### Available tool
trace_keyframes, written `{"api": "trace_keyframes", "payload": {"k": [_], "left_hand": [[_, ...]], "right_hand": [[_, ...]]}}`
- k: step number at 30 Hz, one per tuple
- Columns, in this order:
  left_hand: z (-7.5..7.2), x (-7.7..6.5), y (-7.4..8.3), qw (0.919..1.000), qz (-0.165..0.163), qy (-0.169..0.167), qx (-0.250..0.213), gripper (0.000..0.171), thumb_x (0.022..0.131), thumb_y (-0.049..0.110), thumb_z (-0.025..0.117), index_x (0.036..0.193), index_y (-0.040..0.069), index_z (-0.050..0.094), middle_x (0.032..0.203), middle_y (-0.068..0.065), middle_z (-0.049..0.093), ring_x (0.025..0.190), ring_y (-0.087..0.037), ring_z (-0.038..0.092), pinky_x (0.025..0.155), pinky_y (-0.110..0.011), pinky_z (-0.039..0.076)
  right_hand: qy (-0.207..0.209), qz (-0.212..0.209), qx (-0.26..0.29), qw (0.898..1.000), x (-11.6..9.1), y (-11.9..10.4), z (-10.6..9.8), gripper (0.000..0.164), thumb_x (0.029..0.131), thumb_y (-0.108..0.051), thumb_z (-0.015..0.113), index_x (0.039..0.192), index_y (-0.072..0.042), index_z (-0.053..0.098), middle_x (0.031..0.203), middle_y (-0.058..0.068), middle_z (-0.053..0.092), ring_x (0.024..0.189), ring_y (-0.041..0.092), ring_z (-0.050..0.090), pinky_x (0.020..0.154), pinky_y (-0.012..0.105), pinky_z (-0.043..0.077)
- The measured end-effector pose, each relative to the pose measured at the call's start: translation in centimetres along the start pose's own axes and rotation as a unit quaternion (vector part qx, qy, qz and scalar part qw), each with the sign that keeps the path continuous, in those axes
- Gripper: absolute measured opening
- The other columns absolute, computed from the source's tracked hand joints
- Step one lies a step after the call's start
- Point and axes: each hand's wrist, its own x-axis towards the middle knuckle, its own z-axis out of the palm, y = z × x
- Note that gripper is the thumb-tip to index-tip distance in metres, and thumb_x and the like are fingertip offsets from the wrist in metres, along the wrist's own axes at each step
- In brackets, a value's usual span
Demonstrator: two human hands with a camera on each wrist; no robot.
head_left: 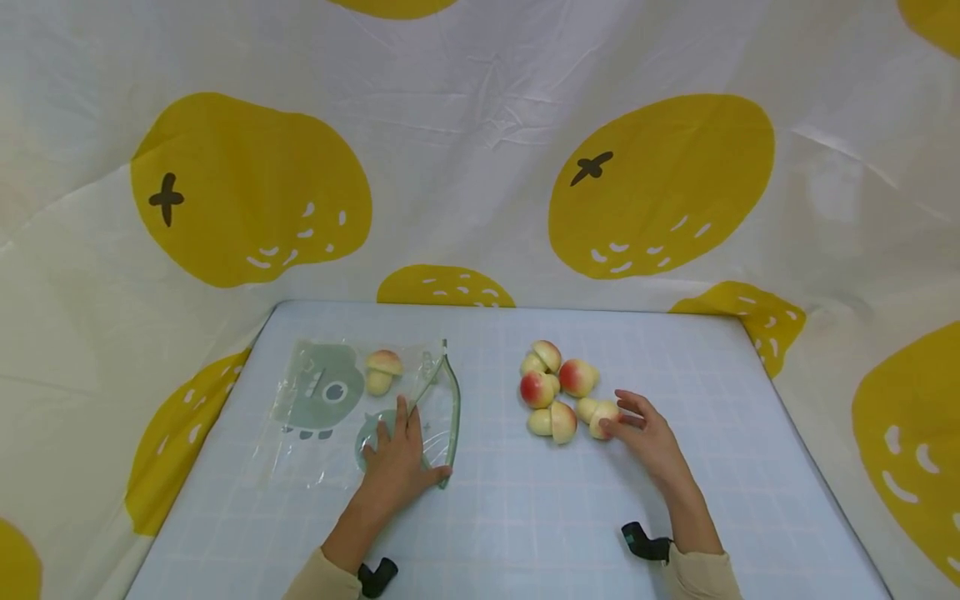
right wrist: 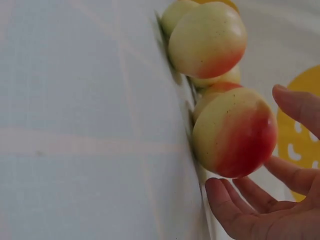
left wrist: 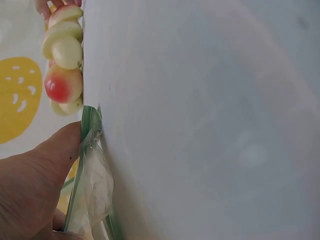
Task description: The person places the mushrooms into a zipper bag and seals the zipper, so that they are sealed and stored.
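Five cream-and-red mushroom-shaped pieces [head_left: 578, 378] on pale checked cloth [head_left: 510, 533]; right hand [head_left: 649, 433] at one, fingers apart; left hand [head_left: 397, 461] spread across a clear green-edged plastic bag [head_left: 330, 404], another mushroom-shaped piece [head_left: 384, 364] in or on it, unclear.

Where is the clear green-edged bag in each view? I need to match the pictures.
Head: the bag lies left of centre, under the left hand.
Left wrist: lower left, beside that hand.
Right wrist: not in it.
Shared landmark: the toy mushroom cluster, right of centre in head and right wrist, upper left in left wrist.
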Motion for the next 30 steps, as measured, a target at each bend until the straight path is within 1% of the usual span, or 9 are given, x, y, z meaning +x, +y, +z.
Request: {"api": "trace_keyframes", "payload": {"k": [3,8,12,17,23,26,30], "left_hand": [[-0.14,-0.03,0.06,1.0000,-0.001,-0.003,-0.001,0.116,0.073,0.054,0.085,0.152,-0.009,0.028,0.162,-0.027,0.010,0.133,-0.066,0.025,0.090,-0.083,0.028],[-0.21,-0.06,0.13,1.0000,-0.003,-0.005,-0.005,0.115,0.074,0.054,0.085,0.152,-0.009,0.028,0.162,-0.027,0.010,0.134,-0.066,0.024,0.090,-0.083,0.028],[-0.15,-0.14,0.10,1.0000,-0.002,-0.003,-0.006,0.115,0.073,0.053,0.085,0.152,-0.009,0.028,0.162,-0.028,0.010,0.133,-0.066,0.025,0.090,-0.083,0.028],[-0.07,-0.12,0.03,1.0000,0.003,0.000,-0.006,0.116,0.073,0.053,0.086,0.152,-0.009,0.028,0.162,-0.028,0.011,0.132,-0.067,0.025,0.089,-0.083,0.028],[0.00,-0.09,0.03,1.0000,0.000,0.001,-0.008,0.116,0.072,0.052,0.086,0.152,-0.009,0.028,0.162,-0.028,0.011,0.133,-0.067,0.025,0.089,-0.083,0.028],[-0.06,-0.14,0.08,1.0000,0.000,0.002,-0.007,0.116,0.072,0.052,0.086,0.152,-0.009,0.028,0.162,-0.028,0.011,0.132,-0.067,0.025,0.089,-0.083,0.028],[-0.10,-0.15,0.15,1.0000,0.001,0.003,-0.008,0.116,0.072,0.052,0.086,0.151,-0.009,0.029,0.162,-0.028,0.011,0.132,-0.067,0.025,0.089,-0.083,0.028]], "right_hand": [[-0.002,0.005,0.004,1.000,-0.16,-0.17,0.13,0.070,0.090,-0.027,0.078,0.148,-0.006,0.044,0.143,0.020,0.046,0.123,0.032,0.050,0.092,0.031,0.042],[-0.004,0.002,0.009,1.000,-0.19,-0.17,0.24,0.067,0.090,-0.024,0.077,0.146,-0.004,0.045,0.142,0.021,0.047,0.123,0.033,0.050,0.089,0.025,0.043],[-0.005,0.004,0.005,1.000,-0.19,-0.06,0.33,0.067,0.091,-0.026,0.077,0.146,-0.004,0.046,0.142,0.021,0.048,0.122,0.032,0.050,0.086,0.023,0.044],[-0.007,0.001,0.015,1.000,-0.25,0.00,0.39,0.066,0.092,-0.024,0.076,0.146,-0.003,0.045,0.142,0.021,0.047,0.121,0.032,0.050,0.085,0.022,0.046],[-0.006,-0.003,0.023,1.000,-0.25,-0.05,0.44,0.063,0.092,-0.023,0.075,0.144,-0.002,0.046,0.140,0.022,0.047,0.120,0.032,0.052,0.083,0.019,0.047],[-0.003,-0.005,0.036,0.999,-0.16,-0.01,0.47,0.062,0.091,-0.020,0.076,0.143,-0.001,0.048,0.138,0.022,0.049,0.117,0.029,0.053,0.083,0.019,0.048],[0.002,-0.005,0.052,0.999,-0.16,0.01,0.40,0.062,0.091,-0.018,0.077,0.142,0.000,0.048,0.137,0.023,0.049,0.111,0.022,0.056,0.082,0.019,0.050]]}}
